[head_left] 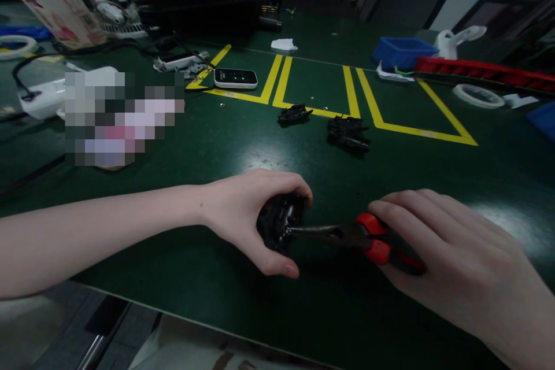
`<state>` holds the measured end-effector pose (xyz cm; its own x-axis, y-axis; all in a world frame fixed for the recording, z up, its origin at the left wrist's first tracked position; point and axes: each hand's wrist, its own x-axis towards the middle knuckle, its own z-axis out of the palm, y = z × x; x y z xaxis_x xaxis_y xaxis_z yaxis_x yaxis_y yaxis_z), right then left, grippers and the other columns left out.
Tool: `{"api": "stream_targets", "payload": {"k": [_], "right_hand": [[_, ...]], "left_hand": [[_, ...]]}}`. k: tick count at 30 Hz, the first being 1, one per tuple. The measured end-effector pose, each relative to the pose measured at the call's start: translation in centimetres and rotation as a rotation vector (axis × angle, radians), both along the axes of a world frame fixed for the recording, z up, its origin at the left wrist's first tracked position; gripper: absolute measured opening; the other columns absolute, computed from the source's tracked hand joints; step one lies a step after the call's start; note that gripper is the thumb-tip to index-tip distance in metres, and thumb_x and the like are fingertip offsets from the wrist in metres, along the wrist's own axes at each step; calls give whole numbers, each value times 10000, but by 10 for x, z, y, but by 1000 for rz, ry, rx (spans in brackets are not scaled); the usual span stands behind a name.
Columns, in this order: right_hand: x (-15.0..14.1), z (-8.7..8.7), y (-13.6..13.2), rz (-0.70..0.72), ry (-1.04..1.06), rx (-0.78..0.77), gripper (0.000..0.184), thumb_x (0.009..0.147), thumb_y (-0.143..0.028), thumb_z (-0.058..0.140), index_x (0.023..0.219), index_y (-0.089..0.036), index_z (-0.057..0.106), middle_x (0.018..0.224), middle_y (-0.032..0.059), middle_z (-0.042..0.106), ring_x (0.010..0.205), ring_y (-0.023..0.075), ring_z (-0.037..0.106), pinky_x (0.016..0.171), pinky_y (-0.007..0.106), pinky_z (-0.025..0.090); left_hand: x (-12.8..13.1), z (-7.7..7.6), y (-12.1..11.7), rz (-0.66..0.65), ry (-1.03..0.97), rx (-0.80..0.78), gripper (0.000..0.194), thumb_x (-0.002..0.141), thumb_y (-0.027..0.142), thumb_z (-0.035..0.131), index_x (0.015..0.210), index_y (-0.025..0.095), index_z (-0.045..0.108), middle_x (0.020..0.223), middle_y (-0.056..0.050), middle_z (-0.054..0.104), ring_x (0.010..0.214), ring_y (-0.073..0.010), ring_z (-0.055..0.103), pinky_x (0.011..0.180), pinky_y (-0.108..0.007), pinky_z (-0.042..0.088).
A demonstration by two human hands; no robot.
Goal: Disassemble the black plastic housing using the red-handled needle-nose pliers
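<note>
My left hand [247, 214] is wrapped around a small black plastic part [277, 222], held just above the green table [217, 144] near its front edge. My right hand [451, 254] grips red-handled pliers [373, 240]. Their dark jaws point left and reach into the black part. Most of the handles are hidden under my fingers.
Two more black parts [295, 114] [348, 132] lie farther back by yellow tape lines [321, 92]. A white device with green lights [235, 78], a blue bin [403, 52], a tape roll [478, 95], a red strip [485, 71] and cables sit along the far side.
</note>
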<state>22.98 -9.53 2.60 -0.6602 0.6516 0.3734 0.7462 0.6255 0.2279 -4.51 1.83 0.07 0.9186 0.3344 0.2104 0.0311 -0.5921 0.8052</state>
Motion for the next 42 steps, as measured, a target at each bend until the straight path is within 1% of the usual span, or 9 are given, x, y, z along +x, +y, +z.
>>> {"api": "stream_targets", "payload": {"k": [6,18,20,23,29,34,37,40,42], "right_hand": [[1,-3,5,-12,12,28,259,879,-193,537,1132,-247,542,963,104,701,784,278,662,588,404,517],[15,0,6,-111,222,-54,257,923,-270,590,1176,-244,552,1060,116,698,890,305,698,668,445,542],[15,0,5,-137,294,-47,264,951,-308,587,1204,-249,537,1110,128,690,953,326,697,719,473,549],[16,-3,5,-131,331,-8,309,972,-361,603,1254,-262,521,1178,144,688,1090,372,685,818,525,554],[22,-14,14,-44,279,39,393,929,-333,656,1299,-234,567,1230,150,700,1198,387,669,951,545,521],[22,-19,20,-66,243,-29,391,945,-419,668,1262,-218,561,1172,154,707,1093,371,688,875,528,548],[20,-20,22,-86,264,-57,371,959,-430,655,1252,-231,546,1124,142,704,999,338,693,788,486,562],[19,-20,22,-89,276,-95,400,956,-531,642,1212,-241,537,1058,122,687,912,304,686,704,444,563],[19,-19,21,-81,276,-116,446,944,-614,627,1176,-244,533,1009,104,671,858,283,676,663,424,557]], "left_hand": [[-1,0,3,-36,55,-31,651,641,463,904,1159,179,630,1034,-58,709,849,-224,670,712,-317,524],[-5,3,1,-68,77,-56,805,802,383,871,1507,207,524,1348,-107,687,1143,-265,680,913,-359,554],[-5,4,0,-59,88,-79,793,879,358,803,1573,203,451,1311,-111,702,1061,-240,700,839,-334,564],[-6,4,0,-19,106,-96,749,938,341,722,1603,200,409,1044,-55,724,793,-174,664,662,-272,532],[-4,4,-1,13,121,-40,435,956,247,649,1383,171,620,1076,-70,744,797,-153,666,672,-249,531],[-2,4,-3,32,117,-28,548,961,301,668,1475,150,551,967,-51,736,742,-153,654,639,-250,514],[-2,4,-5,20,117,4,625,916,303,729,1487,138,536,1092,-89,751,800,-171,667,670,-269,522],[-1,3,-5,4,134,18,571,911,296,736,1431,141,557,1220,-123,744,956,-216,705,773,-312,540],[-1,3,-5,20,167,34,487,929,331,731,1357,150,588,1159,-107,752,949,-224,709,756,-311,521]]}}
